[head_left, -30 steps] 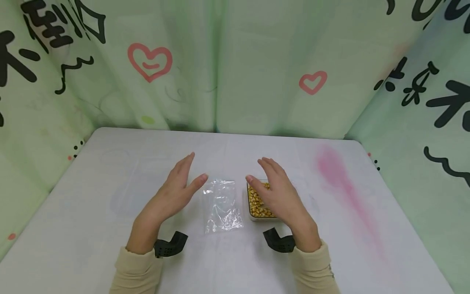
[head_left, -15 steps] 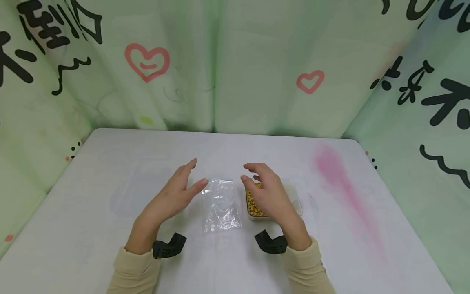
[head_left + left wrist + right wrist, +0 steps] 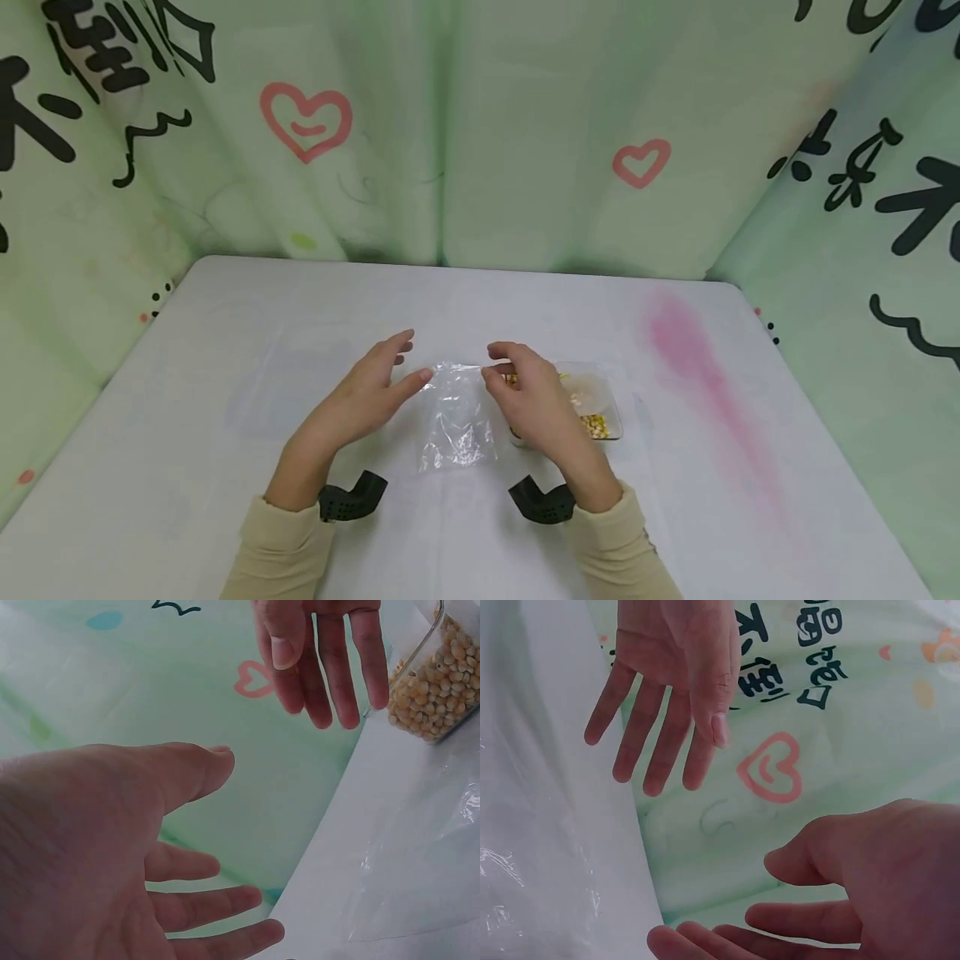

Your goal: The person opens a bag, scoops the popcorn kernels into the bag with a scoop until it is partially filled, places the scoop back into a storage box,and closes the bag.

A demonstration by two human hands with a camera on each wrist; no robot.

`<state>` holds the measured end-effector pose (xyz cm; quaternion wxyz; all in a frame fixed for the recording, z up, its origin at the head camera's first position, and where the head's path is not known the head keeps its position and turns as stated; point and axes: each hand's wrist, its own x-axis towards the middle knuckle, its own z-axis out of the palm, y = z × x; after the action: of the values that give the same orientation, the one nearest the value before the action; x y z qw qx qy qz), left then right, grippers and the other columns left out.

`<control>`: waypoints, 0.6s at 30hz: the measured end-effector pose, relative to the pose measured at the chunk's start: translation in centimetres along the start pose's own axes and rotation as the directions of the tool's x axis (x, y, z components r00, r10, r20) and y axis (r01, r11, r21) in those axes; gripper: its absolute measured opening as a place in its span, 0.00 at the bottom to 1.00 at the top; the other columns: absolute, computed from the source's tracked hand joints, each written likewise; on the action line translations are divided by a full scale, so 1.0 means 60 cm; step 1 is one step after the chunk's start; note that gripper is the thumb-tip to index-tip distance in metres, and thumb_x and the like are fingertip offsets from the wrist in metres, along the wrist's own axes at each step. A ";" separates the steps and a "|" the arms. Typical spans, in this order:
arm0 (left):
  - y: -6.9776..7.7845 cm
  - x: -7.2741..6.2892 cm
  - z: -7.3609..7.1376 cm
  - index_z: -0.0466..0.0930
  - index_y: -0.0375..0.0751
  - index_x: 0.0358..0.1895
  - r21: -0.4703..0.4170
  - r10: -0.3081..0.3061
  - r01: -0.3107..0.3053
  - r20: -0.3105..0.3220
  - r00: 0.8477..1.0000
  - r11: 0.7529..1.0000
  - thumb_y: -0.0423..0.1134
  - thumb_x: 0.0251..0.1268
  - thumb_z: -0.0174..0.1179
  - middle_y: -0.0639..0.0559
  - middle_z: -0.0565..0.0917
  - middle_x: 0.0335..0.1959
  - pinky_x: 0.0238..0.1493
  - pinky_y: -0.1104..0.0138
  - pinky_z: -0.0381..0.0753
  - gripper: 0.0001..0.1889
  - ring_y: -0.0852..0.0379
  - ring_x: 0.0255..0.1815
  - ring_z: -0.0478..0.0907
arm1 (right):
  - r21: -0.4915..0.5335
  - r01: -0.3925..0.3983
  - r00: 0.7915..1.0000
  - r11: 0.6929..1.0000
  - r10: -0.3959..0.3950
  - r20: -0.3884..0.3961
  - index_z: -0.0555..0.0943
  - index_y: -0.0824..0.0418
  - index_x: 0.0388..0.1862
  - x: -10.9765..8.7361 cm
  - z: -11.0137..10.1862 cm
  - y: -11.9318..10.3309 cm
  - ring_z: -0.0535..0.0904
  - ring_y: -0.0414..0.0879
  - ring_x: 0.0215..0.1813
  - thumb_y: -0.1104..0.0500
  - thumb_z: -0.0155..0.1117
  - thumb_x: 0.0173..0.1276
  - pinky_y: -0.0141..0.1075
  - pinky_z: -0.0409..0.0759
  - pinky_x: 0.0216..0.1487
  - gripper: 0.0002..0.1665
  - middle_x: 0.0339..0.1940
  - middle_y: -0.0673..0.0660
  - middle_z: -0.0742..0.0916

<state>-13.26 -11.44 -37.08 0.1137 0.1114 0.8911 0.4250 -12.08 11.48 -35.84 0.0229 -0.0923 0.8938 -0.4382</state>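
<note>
A clear plastic bag (image 3: 457, 429) lies flat on the white table between my hands. Just right of it stands a clear container of yellow corn kernels (image 3: 595, 427), partly covered by my right hand in the head view; the left wrist view shows its glass-like wall and the kernels (image 3: 442, 690). My left hand (image 3: 360, 404) is raised left of the bag, thumb apart from the loosely extended fingers, holding nothing. My right hand (image 3: 534, 404) hovers over the container's left side, fingers slightly bent and nothing between them. The two palms face each other across the bag.
A white table (image 3: 225, 467) spreads under both hands, with a pink stain (image 3: 697, 367) on its right side. Green curtains (image 3: 510, 133) with hearts and black lettering enclose its back and sides. A black wrist camera (image 3: 352, 497) sits at the left wrist, another (image 3: 542, 502) at the right.
My right hand has moved left from over the container towards the bag, its fingers bending a little more, uncovering the container's right part. My left hand has shifted slightly right.
</note>
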 end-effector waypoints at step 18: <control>-0.013 0.010 0.012 0.52 0.33 0.76 0.041 -0.097 0.094 0.068 0.993 0.995 0.49 0.74 0.52 0.34 0.70 0.70 0.67 0.44 0.70 0.36 0.37 0.69 0.71 | -0.410 0.057 0.997 0.910 -0.033 0.065 0.71 0.76 0.64 0.000 0.062 -0.021 0.79 0.63 0.62 0.59 0.58 0.73 0.51 0.79 0.60 0.27 0.62 0.72 0.79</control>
<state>-13.72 -11.20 -38.23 0.1628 0.0856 0.8987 0.3982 -11.46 7.79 -37.13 0.0185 -0.1280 0.9627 -0.2376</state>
